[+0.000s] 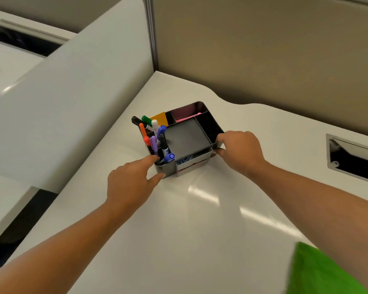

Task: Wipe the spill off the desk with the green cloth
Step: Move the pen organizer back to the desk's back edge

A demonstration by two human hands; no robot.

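A black desk organizer [187, 139] stands on the white desk [200, 219], with several markers upright in its left compartment. My left hand [130, 181] touches its front left corner, thumb and forefinger against the wall. My right hand [240, 151] grips the organizer's right front edge. The green cloth [319, 272] lies at the desk's near right corner, partly under my right forearm. I see no spill on the bare desk surface.
Beige partition walls [263, 49] close off the desk at the back and left. A cable cut-out [353, 158] opens in the desk at the right. Sticky notes and paper clips fill other organizer compartments. Another desk lies beyond the left partition.
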